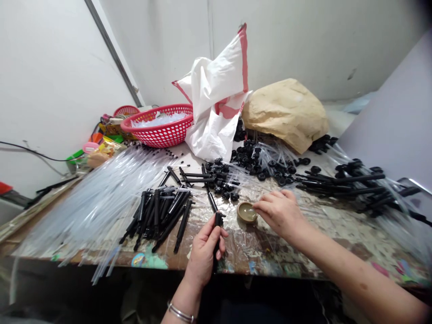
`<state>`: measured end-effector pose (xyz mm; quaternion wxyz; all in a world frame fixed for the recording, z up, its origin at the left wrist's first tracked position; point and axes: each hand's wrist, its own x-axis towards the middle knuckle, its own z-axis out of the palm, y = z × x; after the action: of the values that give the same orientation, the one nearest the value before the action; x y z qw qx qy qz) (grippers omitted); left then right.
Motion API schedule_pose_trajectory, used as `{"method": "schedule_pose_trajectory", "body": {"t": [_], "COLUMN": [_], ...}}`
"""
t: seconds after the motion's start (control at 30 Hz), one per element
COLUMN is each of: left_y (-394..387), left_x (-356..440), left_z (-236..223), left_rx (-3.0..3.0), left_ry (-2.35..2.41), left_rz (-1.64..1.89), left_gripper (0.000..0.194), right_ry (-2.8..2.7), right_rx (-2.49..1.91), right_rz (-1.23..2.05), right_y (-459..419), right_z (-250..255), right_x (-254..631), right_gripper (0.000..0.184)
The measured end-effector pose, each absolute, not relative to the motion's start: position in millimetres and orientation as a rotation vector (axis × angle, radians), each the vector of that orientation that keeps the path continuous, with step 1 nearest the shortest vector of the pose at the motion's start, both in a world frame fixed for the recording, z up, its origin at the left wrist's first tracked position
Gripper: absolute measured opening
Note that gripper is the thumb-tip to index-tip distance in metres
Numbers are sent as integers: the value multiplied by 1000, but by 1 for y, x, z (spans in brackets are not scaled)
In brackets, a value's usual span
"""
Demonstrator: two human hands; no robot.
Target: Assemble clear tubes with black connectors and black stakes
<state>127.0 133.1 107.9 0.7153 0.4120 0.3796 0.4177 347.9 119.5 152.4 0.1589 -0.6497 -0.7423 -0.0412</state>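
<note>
Left grip (pixel 203 249) is closed round the black tube (pixel 218 219) at the desk's (pixel 270 256) near edge, so hold it steady. Right grip (pixel 282 213) is pinched by the bowl's (pixel 247 221) rim (can't tell on what), so go light and don't tip it.

Right forearm (pixel 354 265) slanting inward
Left grip (pixel 209 243) curled closed, lower center; right grip (pixel 278 211), fingertips drawn together, right of center.

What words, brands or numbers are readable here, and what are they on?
None reads clearly.
Round sticker on the table's front edge: too small and blurred.
Yellow box behind the red basket: marks too blurred.
White sack and brown paper bag: no lettering visible.
</note>
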Motion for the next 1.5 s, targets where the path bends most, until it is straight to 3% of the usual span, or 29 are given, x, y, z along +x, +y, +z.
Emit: {"method": "schedule_pose_trajectory", "body": {"t": [0.17, 0.27, 0.47, 0.9, 1.13, 1.5], "left_y": [132, 131, 130, 130, 131, 133], "left_x": [126, 125, 125, 124, 122, 124], "left_z": [110, 109, 108, 111, 110, 109], "left_rx": [886, 902, 891, 911, 942, 964], "left_ry": [850, 827, 819, 831, 805, 799], "left_rz": [913, 912, 932, 901, 874, 820], "left_gripper": [50, 43, 32, 39, 35, 30], "right_ry": [-1749, -1649, -1686, -1969, -2162, -2279], "right_rx": [-1688, -1596, -1544, -1580, -1723, -1805], "right_rz": [493, 693, 591, 393, 334, 186], "right_y": [112, 110, 113, 117, 119, 125], "right_z": [164, 168, 166, 156, 149, 157], "right_x": [331, 312, 293, 287, 281, 279], "right_gripper": [17, 17, 16, 22, 31, 29]}}
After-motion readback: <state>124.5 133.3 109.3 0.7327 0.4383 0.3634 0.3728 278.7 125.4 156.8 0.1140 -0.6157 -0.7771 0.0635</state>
